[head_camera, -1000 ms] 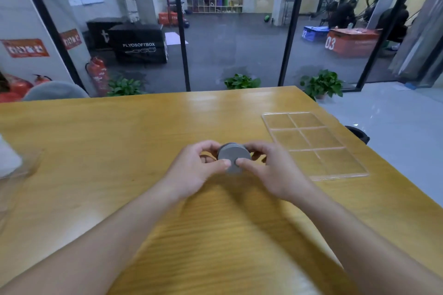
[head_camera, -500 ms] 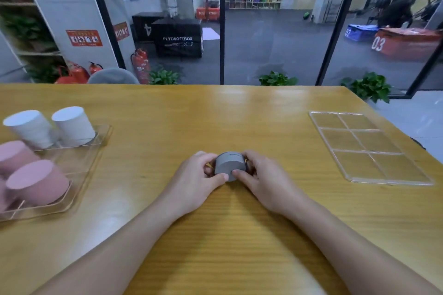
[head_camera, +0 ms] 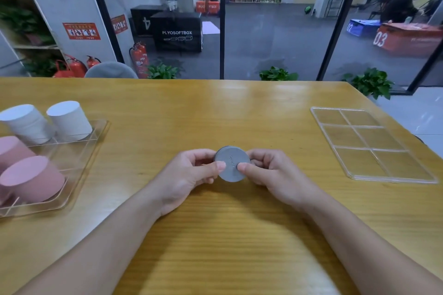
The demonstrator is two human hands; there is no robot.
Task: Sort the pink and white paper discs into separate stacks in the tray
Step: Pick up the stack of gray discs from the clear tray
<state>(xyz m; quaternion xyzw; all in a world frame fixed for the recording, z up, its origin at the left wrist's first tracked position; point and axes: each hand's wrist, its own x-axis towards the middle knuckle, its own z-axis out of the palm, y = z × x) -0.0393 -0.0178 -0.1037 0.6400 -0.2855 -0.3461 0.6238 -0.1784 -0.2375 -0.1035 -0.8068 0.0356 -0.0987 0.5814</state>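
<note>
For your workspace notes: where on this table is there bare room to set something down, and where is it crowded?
Bare wood lies between the left tray and the right tray, beyond the hands, and the right tray's six sections hold nothing. The left tray is crowded with white stacks and pink stacks. Both hands hold a grey disc mid-table.

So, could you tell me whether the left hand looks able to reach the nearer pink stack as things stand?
Probably yes, once freed: the left hand shares a grip on the grey round case, and only bare table lies between it and the nearer pink stack.
</note>
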